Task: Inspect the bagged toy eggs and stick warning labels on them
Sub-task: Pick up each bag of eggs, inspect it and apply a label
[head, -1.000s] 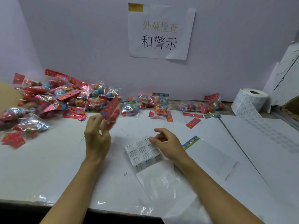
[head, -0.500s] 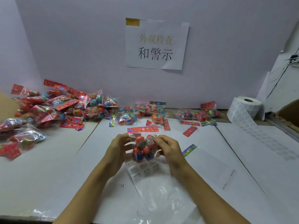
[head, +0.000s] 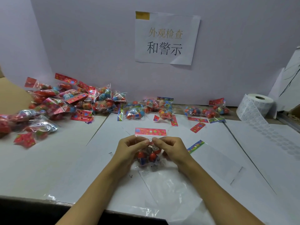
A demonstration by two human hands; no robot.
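Now that the label sheet has been left and the right hand [head: 172,149] brought in, one bagged egg pack [head: 150,153] is pinched by both grips, left hand [head: 129,148] included, above the surface [head: 68,159]; labelling appears underway, while the heap [head: 68,101] waits behind.

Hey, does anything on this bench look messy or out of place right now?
Mostly tidy. One oddity: a loose red header card lies alone on the white paper, apart from any bag, right of the held bag.
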